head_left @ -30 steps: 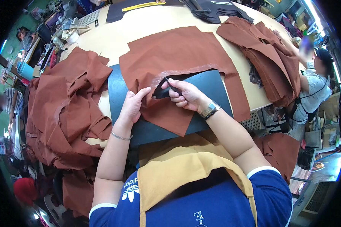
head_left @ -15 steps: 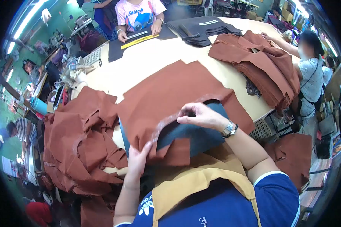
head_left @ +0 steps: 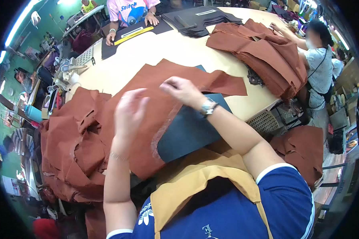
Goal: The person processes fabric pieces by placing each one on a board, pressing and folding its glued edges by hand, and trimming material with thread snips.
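A rust-brown cloth panel (head_left: 143, 99) with a curved, whitish-marked edge lies over part of a dark blue-green sheet (head_left: 191, 131) at the table's near edge. My left hand (head_left: 128, 115), blurred, is over the left part of the panel with its fingers apart. Over the panel's upper middle is my right hand (head_left: 185, 92), its fingers bent and drawn together; whatever they pinch, if anything, is hidden. Close by on the left, a crumpled heap of the same brown cloth (head_left: 73, 147) touches the panel's side.
A stack of brown cloth pieces (head_left: 263, 55) lies at the right, near a person in a light top (head_left: 321, 67). Across the table (head_left: 127, 59), another person's hands rest by a yellow ruler (head_left: 133, 36) on dark cloth. Dark panels (head_left: 195, 20) are stacked beside it.
The brown panel has shifted left and turned, uncovering more of the dark sheet. My left hand has let go of its edge and risen; my right hand has moved up and left.
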Demonstrator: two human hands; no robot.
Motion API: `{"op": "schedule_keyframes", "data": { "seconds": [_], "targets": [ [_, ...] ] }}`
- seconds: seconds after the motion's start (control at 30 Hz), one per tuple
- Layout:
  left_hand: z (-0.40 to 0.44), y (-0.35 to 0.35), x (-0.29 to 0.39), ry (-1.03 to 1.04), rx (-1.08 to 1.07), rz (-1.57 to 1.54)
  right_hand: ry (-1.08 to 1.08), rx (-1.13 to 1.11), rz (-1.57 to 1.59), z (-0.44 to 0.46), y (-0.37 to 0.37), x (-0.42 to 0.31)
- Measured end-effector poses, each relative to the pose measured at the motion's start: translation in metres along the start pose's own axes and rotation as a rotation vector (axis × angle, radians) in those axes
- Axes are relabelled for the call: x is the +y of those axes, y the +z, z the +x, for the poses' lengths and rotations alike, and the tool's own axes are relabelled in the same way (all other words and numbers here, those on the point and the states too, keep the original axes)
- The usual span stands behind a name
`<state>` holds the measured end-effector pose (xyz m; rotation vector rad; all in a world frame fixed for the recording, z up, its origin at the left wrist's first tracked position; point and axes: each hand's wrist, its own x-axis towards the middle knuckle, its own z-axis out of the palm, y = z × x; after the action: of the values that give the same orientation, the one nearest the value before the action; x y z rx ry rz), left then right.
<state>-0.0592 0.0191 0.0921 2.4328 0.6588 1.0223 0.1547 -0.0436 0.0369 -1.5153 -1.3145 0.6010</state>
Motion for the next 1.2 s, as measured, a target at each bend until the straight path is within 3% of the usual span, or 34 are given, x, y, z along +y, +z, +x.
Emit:
{"op": "schedule_keyframes", "data": {
  "seconds": [0.07, 0.17, 0.3, 0.47, 0.73, 0.93, 1.2],
  "targets": [
    [0.006, 0.050, -0.003, -0.055, -0.174, -0.017, 0.249, 0.047, 0.272, -0.018, -0.030, 0.007],
    [0.005, 0.096, -0.008, -0.008, -0.272, 0.017, 0.581, 0.087, 0.682, -0.051, -0.068, 0.012],
    [0.001, 0.114, -0.022, -0.044, -0.200, -0.022, 0.817, -0.039, 0.944, -0.081, -0.076, 0.023],
    [-0.002, 0.111, -0.022, -0.121, -0.126, -0.126, 0.918, -0.238, 1.082, -0.075, -0.059, 0.027],
    [-0.003, 0.110, -0.024, -0.105, -0.099, -0.189, 0.928, -0.102, 1.145, -0.056, -0.048, 0.026],
    [-0.002, 0.111, -0.024, -0.101, -0.079, -0.173, 0.874, -0.079, 1.061, -0.063, -0.046, 0.031],
    [-0.003, 0.112, -0.026, -0.067, -0.075, -0.160, 0.916, -0.096, 1.173, -0.062, -0.050, 0.030]
  ]
}}
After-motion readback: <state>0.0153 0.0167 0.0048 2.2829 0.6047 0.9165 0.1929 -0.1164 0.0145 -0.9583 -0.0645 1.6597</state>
